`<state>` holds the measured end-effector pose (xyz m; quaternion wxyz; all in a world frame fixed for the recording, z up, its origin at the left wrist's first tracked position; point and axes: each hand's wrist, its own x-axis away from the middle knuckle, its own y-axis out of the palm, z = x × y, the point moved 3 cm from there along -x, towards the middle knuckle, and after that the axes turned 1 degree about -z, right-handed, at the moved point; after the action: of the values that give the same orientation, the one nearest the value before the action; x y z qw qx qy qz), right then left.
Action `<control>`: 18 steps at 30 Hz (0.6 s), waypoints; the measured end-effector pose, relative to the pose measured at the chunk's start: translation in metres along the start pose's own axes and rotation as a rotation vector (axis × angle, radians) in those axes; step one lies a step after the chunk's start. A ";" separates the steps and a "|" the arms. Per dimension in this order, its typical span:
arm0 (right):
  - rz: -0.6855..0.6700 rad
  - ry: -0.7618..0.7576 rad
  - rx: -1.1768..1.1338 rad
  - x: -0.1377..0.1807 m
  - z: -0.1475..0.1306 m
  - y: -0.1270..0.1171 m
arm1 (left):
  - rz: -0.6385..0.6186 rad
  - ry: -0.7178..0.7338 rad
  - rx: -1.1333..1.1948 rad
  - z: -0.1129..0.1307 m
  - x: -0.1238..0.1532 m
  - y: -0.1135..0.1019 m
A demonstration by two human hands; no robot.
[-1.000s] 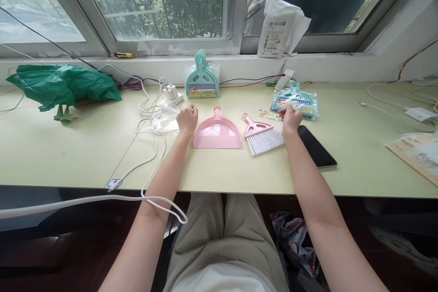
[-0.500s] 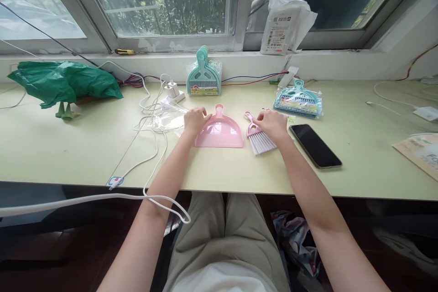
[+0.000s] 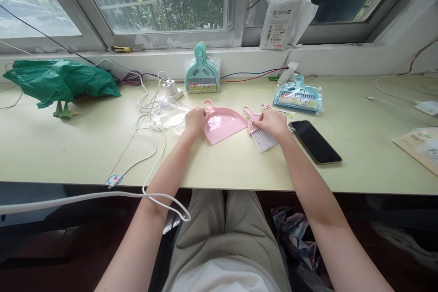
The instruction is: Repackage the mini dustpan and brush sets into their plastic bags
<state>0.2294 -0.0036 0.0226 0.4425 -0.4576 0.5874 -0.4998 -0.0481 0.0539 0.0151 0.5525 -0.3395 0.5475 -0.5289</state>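
Note:
A pink dustpan (image 3: pixel 224 124) lies on the pale table, turned so its straight edge slants up to the right. My left hand (image 3: pixel 196 121) is closed on its left side near the handle, the fingertips partly hidden. To the right is a small pink brush (image 3: pixel 263 139) with white bristles pointing toward me. My right hand (image 3: pixel 273 122) pinches the brush where handle and head meet. The dustpan's right corner comes close to the brush; whether they touch I cannot tell. Behind my right hand lies a printed card strip (image 3: pixel 278 111).
Packed teal dustpan sets stand against the wall (image 3: pixel 202 70) and lie at right (image 3: pixel 297 96). A black phone (image 3: pixel 315 142) is right of my right hand. Clear plastic wrap (image 3: pixel 169 115) and white cables (image 3: pixel 154 146) lie left. A green bag (image 3: pixel 61 81) sits far left.
The dustpan has turned counterclockwise, its handle swinging left toward my left hand and its right corner rising. The brush has barely shifted in my right hand. More of the printed card shows.

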 end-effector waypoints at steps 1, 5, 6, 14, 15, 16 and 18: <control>0.026 0.007 -0.028 -0.001 0.001 0.000 | 0.004 0.001 0.001 0.001 0.000 0.000; 0.139 0.014 -0.166 -0.002 0.000 0.000 | 0.007 0.004 0.011 0.003 0.001 0.001; 0.162 -0.005 -0.193 -0.002 -0.002 0.000 | 0.005 0.014 0.016 0.004 0.002 0.001; 0.192 -0.183 -0.267 0.003 -0.033 0.017 | -0.169 0.300 0.189 0.039 0.017 0.011; 0.182 -0.207 -0.282 0.003 -0.035 0.019 | -0.176 0.335 0.206 0.044 0.020 0.011; 0.168 -0.233 -0.306 0.003 -0.037 0.020 | -0.180 0.366 0.219 0.049 0.022 0.012; 0.141 -0.292 -0.361 0.003 -0.039 0.023 | -0.187 0.412 0.234 0.056 0.025 0.012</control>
<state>0.1882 0.0028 0.0038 0.4676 -0.5546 0.6274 -0.2832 0.0041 0.0211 0.0068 0.4133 -0.2075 0.5499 -0.6955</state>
